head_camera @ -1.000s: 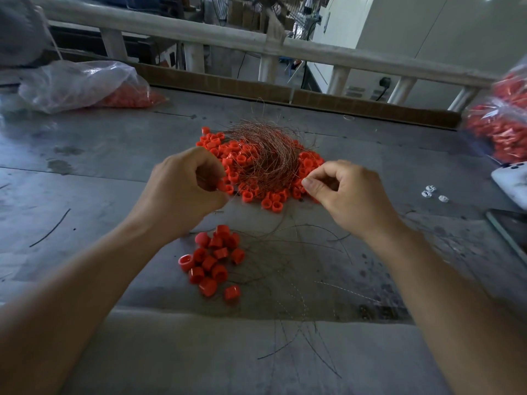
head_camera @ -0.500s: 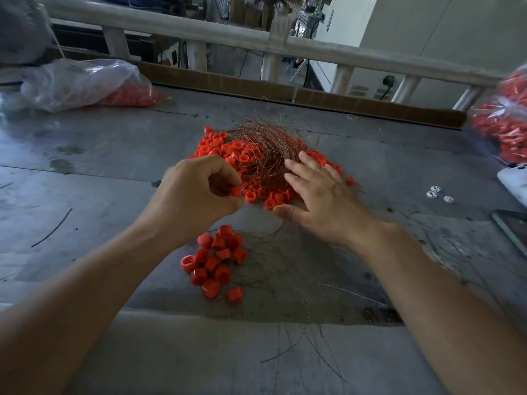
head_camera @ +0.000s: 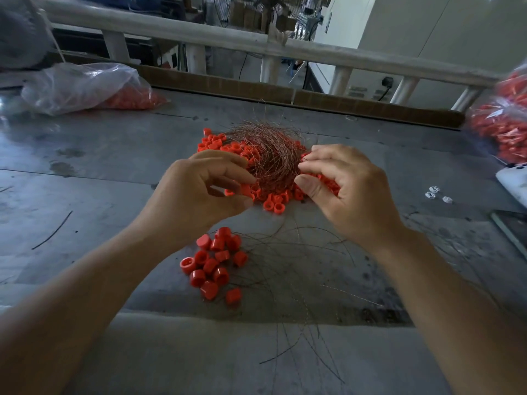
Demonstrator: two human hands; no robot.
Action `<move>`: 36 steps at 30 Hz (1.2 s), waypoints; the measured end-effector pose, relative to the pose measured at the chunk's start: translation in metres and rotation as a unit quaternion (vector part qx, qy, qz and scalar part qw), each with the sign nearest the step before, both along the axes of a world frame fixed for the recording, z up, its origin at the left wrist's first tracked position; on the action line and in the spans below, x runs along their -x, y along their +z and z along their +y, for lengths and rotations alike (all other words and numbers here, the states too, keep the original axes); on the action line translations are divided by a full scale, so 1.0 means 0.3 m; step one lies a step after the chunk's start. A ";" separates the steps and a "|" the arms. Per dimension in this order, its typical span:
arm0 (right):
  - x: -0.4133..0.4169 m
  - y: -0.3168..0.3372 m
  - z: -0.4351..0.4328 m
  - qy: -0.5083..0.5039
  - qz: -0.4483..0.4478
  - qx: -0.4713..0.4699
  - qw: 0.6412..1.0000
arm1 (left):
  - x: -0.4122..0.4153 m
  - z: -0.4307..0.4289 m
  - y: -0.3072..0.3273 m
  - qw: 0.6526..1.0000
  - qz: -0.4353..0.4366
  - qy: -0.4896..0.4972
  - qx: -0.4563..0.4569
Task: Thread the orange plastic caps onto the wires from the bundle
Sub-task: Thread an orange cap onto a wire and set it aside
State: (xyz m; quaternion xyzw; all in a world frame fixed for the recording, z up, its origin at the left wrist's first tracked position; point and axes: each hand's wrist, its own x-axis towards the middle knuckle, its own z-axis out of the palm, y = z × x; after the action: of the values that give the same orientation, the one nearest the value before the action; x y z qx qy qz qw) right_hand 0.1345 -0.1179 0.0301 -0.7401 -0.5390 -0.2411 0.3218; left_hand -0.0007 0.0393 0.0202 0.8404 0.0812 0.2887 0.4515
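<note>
Observed at the grey metal worktop (head_camera: 99, 155): a person works with both bare forearms extended over it.

The wire bundle (head_camera: 271, 155), a tangle of thin copper-coloured strands, lies at the centre of the worktop, on top of a heap of caps (head_camera: 212, 143) that spreads out around it on the left, right and near sides.

The left hand (head_camera: 199, 192) is at the bundle's left edge, fingers curled. It pinches one orange cap (head_camera: 244, 190) between thumb and fingertips, close above the heap.

The right hand (head_camera: 350, 195) is at the bundle's right edge, fingers bent, with the fingertips (head_camera: 307, 159) against the strands and the thumb held apart below them. I cannot tell whether it grips a single wire.

Nearer the person, a small cluster of caps (head_camera: 214, 265) lies just beside thin loose wires (head_camera: 299, 252), which fan out rightward and down over the worktop's near edge. Whether these caps sit on the wires is not discernible.

Other items: a clear plastic bag (head_camera: 85, 86) holding orange pieces at the far left; a second bag (head_camera: 502, 129) of orange pieces at the right edge; three small white pieces (head_camera: 433, 193) to the right of the right hand, well apart from the heap; one stray dark wire (head_camera: 52, 230) at the left. A pale railing (head_camera: 199, 35) runs behind the worktop.
</note>
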 end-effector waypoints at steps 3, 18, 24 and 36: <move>0.019 -0.002 0.004 0.023 -0.023 0.004 0.999 | 0.010 -0.019 0.014 0.999 -0.006 -0.039 0.031; 0.062 -0.010 0.010 0.068 -0.039 0.034 0.996 | 0.003 -0.014 0.005 0.999 0.014 -0.012 0.043; 0.069 -0.011 0.007 0.088 0.051 0.001 0.995 | 0.014 -0.029 0.021 0.995 0.028 -0.052 0.080; 0.061 0.000 0.007 0.130 0.034 0.042 0.990 | 0.031 -0.039 0.038 0.992 0.030 -0.114 0.036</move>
State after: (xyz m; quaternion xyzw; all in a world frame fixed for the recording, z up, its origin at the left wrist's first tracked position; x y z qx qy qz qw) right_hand 0.1163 -0.1158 0.0301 -0.6845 -0.6291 -0.1490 0.3368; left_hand -0.0099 0.0276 0.0317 0.8355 0.0092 0.2070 0.5089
